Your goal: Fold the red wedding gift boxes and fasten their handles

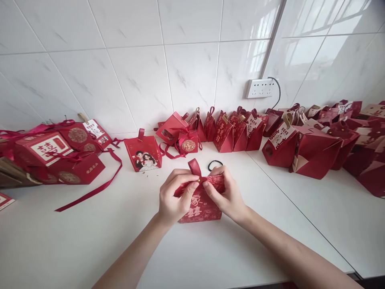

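A red paper gift box (204, 206) with pale Chinese characters stands upright on the white counter in front of me. A dark red ribbon loop (195, 167) sticks up from its top edge, with a small gold stud (198, 180) at the base. My left hand (177, 196) is closed on the top left of the box, thumb and fingers pinching close to the stud. From the other side my right hand (226, 192) grips the top right edge, its thumb on the front face near the ribbon. The box's back is hidden.
Beyond my hands lies a black hair tie (215, 161). A box with a cartoon couple (143, 154) stands to its left. Boxes with trailing ribbons (57, 150) pile up at the left; many red boxes (319, 152) crowd the right. A socket strip (260, 88) is on the tiled wall.
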Tool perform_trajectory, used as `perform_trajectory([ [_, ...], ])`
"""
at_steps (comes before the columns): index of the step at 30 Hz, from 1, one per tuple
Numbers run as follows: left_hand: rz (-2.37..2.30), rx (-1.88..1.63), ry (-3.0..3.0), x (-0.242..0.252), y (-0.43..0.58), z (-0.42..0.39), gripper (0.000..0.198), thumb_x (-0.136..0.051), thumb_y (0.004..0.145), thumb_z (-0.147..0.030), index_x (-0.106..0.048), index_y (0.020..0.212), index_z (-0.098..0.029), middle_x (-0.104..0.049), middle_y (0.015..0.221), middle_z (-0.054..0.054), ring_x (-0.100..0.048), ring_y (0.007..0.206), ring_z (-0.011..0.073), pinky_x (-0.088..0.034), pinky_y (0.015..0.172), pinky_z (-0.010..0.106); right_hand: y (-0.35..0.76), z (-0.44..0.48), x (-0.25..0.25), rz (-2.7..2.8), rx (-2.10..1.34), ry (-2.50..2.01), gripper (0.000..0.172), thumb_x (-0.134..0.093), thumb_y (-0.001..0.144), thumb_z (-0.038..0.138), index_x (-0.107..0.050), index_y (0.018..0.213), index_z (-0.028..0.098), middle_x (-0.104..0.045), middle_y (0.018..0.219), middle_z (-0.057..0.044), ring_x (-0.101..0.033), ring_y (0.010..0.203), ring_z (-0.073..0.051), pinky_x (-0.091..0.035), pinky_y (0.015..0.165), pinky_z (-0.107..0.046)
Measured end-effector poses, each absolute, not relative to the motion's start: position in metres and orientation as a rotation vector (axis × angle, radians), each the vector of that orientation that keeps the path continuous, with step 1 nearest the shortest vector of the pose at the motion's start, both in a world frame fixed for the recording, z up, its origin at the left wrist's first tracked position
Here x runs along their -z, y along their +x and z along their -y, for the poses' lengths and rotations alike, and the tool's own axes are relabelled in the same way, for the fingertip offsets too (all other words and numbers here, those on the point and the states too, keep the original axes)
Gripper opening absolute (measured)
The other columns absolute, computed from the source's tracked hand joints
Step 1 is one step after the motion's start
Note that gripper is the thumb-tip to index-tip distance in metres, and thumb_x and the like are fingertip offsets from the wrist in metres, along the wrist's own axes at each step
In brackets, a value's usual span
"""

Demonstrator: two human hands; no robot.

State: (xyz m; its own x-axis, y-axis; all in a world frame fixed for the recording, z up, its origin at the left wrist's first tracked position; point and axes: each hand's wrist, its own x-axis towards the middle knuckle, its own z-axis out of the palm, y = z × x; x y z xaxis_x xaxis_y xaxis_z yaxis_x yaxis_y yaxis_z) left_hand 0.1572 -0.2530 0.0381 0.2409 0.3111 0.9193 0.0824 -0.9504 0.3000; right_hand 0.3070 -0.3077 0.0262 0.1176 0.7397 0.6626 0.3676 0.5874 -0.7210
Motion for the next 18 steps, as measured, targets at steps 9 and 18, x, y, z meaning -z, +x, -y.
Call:
perform_trajectory([
  [9, -0.24, -1.815, 2.413, -0.047, 0.1529, 0.2502, 0.022, -0.065, 0.078, -0.005, -0.064, 0.095, -0.02, -0.065, 0.082, 0.001, -0.061, 0.079, 0.0143, -0.055, 0.07, 0.028, 0.306, 0.3086, -0.0293, 1.514, -0.347, -0.971, 0.016, -0.054, 0.089, 0.025, -0.04, 0.083, 0.023, -0.053, 0.07, 0.004, -0.049, 0.058, -0.01, -0.042, 0.055, -0.024],
  [18, -0.344, -1.751, 2.35, -0.0401, 0.1544, 0.2534, 0.028, -0.061, 0.08, -0.006, -0.066, 0.104, -0.019, -0.065, 0.092, 0.002, -0.065, 0.079, 0.0118, -0.055, 0.07, 0.022, 0.3036, 0.306, -0.0235, 1.471, -0.195, -1.102, 0.015, -0.055, 0.089, 0.031, -0.043, 0.093, 0.023, -0.055, 0.083, -0.001, -0.056, 0.071, -0.015, -0.049, 0.064, -0.029],
])
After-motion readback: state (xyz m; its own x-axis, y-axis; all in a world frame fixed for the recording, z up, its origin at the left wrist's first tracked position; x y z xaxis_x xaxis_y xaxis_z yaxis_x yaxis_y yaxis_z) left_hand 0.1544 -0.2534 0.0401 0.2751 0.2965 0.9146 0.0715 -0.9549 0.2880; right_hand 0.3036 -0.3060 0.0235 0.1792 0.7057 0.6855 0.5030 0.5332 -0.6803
